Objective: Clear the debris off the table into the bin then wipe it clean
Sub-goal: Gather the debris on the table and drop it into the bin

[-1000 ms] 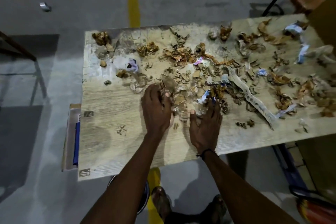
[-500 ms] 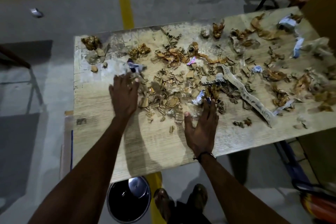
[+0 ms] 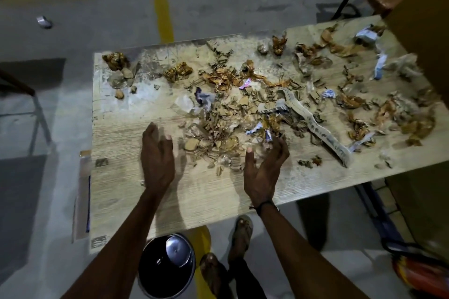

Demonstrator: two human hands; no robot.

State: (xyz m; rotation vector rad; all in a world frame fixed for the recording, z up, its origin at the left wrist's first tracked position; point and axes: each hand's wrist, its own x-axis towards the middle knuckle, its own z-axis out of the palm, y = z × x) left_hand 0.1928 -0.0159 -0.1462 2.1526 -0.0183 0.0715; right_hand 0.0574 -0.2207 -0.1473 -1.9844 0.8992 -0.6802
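I see both arms reaching forward; the left hand (image 3: 156,160) stands on its edge, fingers straight and together; the right hand (image 3: 263,170) is cupped, fingers bent, thumb up; a dark band circles the right wrist.

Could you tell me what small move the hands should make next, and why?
Probably draw both hands together: the left hand and right hand flank the debris pile, and the bin sits below the table's near edge.
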